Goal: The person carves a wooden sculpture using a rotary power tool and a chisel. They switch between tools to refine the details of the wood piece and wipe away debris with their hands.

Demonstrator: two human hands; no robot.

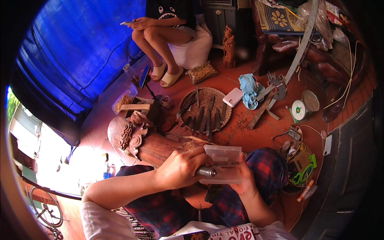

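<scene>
My right hand (245, 181) grips a small clear plastic case (222, 155) by its right side, its hinged lid raised. What lies in the case is too small to make out. My left hand (180, 169) is wrapped round a metal handpiece (207, 171), a short silvery cylinder with its end toward me. The left fingers reach the case's left edge, and their tips are partly hidden. Just beyond my hands lies a carved wooden piece (154, 149) with a pale rounded end and curled relief.
A round woven tray (227, 120) holds several dark, narrow strips. Around it are a pale phone (233, 97), blue cloth (250, 90) and a scale (299, 110). A basket of tools (300, 164) stands at right. Another person (168, 36) sits at the back, holding a phone.
</scene>
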